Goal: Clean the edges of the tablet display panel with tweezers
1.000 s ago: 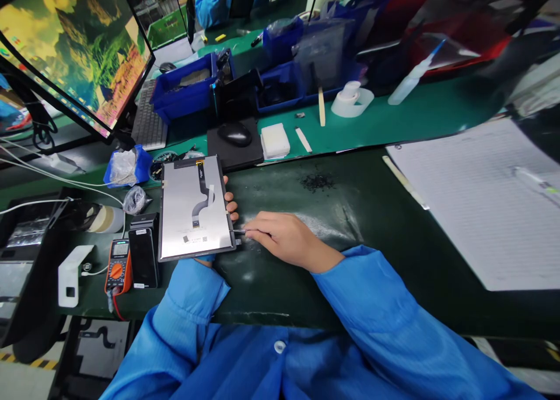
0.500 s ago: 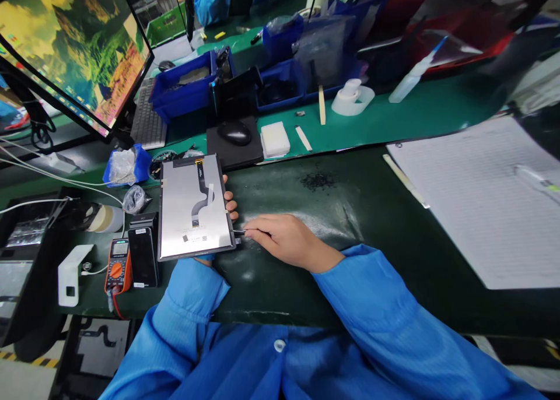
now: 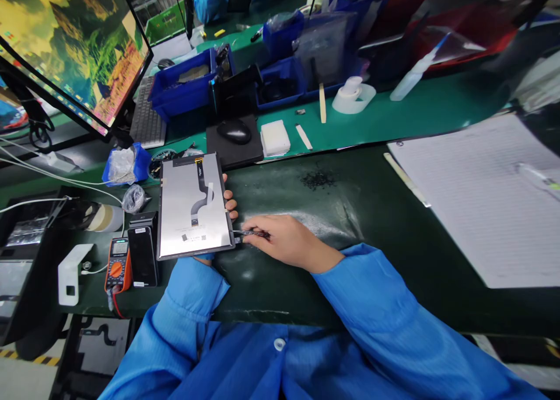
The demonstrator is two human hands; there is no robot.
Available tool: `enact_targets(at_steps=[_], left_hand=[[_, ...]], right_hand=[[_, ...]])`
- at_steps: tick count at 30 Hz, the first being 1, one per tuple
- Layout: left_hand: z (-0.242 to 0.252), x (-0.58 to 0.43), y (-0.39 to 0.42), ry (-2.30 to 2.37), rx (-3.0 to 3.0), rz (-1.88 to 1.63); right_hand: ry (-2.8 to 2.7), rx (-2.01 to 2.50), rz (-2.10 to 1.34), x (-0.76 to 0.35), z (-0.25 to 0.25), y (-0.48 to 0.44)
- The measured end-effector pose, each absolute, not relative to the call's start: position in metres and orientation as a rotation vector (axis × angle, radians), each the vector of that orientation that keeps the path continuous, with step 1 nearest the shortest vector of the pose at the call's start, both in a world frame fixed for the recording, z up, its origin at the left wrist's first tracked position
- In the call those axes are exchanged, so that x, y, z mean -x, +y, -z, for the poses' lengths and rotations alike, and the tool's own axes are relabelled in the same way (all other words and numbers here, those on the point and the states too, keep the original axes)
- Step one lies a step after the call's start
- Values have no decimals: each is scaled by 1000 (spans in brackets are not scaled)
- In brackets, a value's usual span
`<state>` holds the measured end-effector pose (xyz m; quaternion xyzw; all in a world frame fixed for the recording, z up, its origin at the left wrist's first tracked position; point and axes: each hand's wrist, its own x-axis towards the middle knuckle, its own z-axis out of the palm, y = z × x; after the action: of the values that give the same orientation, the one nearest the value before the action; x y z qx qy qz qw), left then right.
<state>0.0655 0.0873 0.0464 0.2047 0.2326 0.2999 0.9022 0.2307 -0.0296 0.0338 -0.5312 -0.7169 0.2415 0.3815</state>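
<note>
A flat silver display panel with a dark flex cable rests in my left hand, whose fingers curl round its right edge. The palm is hidden beneath the panel. Beside the panel's lower right corner, my right hand pinches a thin dark tool, probably tweezers. Its tip meets the panel's edge near a small tab; the exact contact is too small to tell.
A phone and an orange multimeter lie left of the panel. Behind are a mouse, white pads and blue bins. Dark scraps lie mid-table, lined paper at right.
The fingers of my right hand have shifted slightly, and more of the dark tool shows between them. My left hand and the panel have barely moved.
</note>
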Motion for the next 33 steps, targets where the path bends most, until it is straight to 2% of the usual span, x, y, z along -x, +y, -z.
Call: enact_targets(at_steps=[6,12,18,24,33], left_hand=[[-47,-65,87,510,-446,-626],[-45,-64,88,495,-448,-605],[-48,-65,87,503,-460,-622],[-51,-67,86,520,-461,-615],[-45,-64,89,469,-437,-595]], right_hand=[[-1937,1352,-525,-233,-33,-28],[-1815,1372,-635,-230,-35,-30],[-1939,1361,-528,-232,-34,-29],[-1831,1341,-629,-231,-36,-29],[-1902,1346,-584,-232,-34,-29]])
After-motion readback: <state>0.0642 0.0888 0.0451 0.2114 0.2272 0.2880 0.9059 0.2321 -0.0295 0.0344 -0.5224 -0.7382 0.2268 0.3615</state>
